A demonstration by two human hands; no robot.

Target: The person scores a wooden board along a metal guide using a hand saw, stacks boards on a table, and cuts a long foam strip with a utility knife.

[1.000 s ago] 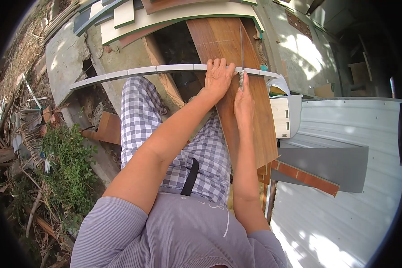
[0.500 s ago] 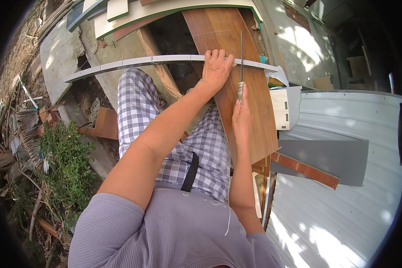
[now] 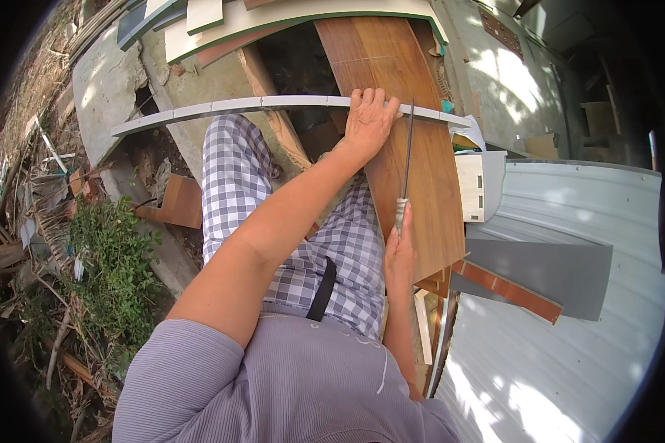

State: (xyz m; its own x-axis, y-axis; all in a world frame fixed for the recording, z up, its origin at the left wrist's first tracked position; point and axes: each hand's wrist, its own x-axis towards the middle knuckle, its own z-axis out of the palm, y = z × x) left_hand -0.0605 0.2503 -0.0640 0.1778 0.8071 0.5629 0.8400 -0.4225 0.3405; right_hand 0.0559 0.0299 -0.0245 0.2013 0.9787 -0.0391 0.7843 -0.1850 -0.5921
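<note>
A long pale strip (image 3: pixel 295 101) with evenly spaced cross lines lies across the brown wooden board (image 3: pixel 428 192). My left hand (image 3: pixel 369 124) is closed over the strip, pressing it against the board. To its right, my right hand (image 3: pixel 400 255) grips the wrapped handle of a thin dark saw-like tool (image 3: pixel 408 159). The tool's blade points away from me and crosses the strip near its right part, its far tip just past the strip. Whether the blade has teeth is too small to tell.
Cut panels (image 3: pixel 303 18) are stacked at the far side. A grey panel (image 3: pixel 569 277) and a narrow reddish-brown piece (image 3: pixel 506 290) lie on white corrugated sheeting (image 3: pixel 554 354) at right. Green plants (image 3: pixel 114 288) and debris are at left. A wooden bar (image 3: pixel 273 111) lies beyond my knees.
My right hand has drawn the tool back toward me, so its tip now lies close to the strip. My left hand keeps its hold on the strip. The view has shifted slightly.
</note>
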